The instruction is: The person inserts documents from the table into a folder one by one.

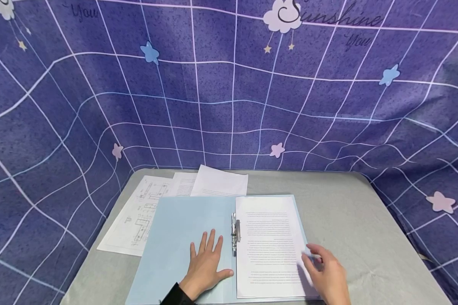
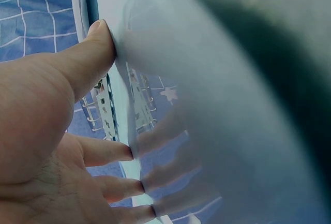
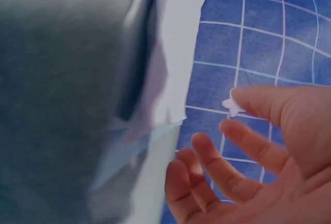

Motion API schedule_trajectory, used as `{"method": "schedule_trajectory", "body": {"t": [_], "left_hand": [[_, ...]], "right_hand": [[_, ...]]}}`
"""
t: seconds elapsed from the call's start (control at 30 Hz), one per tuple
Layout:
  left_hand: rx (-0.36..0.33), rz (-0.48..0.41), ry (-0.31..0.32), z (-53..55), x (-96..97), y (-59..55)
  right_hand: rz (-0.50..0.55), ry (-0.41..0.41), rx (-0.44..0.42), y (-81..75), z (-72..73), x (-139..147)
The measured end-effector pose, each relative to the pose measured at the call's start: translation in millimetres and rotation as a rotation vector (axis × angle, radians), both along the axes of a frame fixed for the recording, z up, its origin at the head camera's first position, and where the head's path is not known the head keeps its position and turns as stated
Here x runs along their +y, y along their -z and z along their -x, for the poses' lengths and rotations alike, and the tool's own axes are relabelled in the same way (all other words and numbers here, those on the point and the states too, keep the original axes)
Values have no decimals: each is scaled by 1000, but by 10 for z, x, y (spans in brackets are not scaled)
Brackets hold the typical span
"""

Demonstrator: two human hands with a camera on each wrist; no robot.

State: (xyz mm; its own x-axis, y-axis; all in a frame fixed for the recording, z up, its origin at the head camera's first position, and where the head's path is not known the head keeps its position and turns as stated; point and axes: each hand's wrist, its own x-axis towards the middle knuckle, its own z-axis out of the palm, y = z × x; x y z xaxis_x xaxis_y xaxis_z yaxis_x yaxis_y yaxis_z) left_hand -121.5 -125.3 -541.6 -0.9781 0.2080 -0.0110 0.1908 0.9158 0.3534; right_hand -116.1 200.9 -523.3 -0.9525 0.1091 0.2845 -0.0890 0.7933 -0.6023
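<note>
A light blue folder (image 1: 183,224) lies spread wide on the table, with a metal binder clip (image 1: 234,235) along its spine. On its right side rests a stack of printed sheets (image 1: 269,250). My left hand (image 1: 205,267) rests on the left cover, fingers spread, thumb pointing toward the spine. The left wrist view shows that hand (image 2: 51,131) with its fingertips on the glossy cover. My right hand (image 1: 328,271) hovers at the sheets' right edge, fingers loosely bent. In the right wrist view a gap separates its thumb and forefinger, and nothing sits between them.
Behind the folder's left side lie a sheet of technical drawings (image 1: 146,199) and loose printed pages (image 1: 219,180), partly covered by the folder. The grey tabletop (image 1: 347,212) extends to the right. A purple grid-patterned cloth (image 1: 213,84) hangs around the table's back and sides.
</note>
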Motion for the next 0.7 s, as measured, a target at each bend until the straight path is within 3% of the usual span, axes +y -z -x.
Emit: {"method": "schedule_trajectory", "body": {"t": [0.1, 0.2, 0.3, 0.4, 0.57, 0.7], "left_hand": [[4, 2, 1, 1, -6, -6], [4, 5, 2, 1, -12, -12], [-3, 4, -1, 0, -13, -18], [-13, 0, -6, 0, -8, -24], [-21, -1, -7, 5, 3, -17], [-26, -2, -5, 8, -6, -16]], "right_hand": [[-94, -180, 118, -18, -39, -56], [-162, -325, 126, -29, -95, -149], [-225, -402, 108, -9, -132, -262], [-265, -433, 46, 20, -156, -372], [-322, -405, -89, 69, -195, -473], [-360, -387, -141, 115, -199, -506]]}}
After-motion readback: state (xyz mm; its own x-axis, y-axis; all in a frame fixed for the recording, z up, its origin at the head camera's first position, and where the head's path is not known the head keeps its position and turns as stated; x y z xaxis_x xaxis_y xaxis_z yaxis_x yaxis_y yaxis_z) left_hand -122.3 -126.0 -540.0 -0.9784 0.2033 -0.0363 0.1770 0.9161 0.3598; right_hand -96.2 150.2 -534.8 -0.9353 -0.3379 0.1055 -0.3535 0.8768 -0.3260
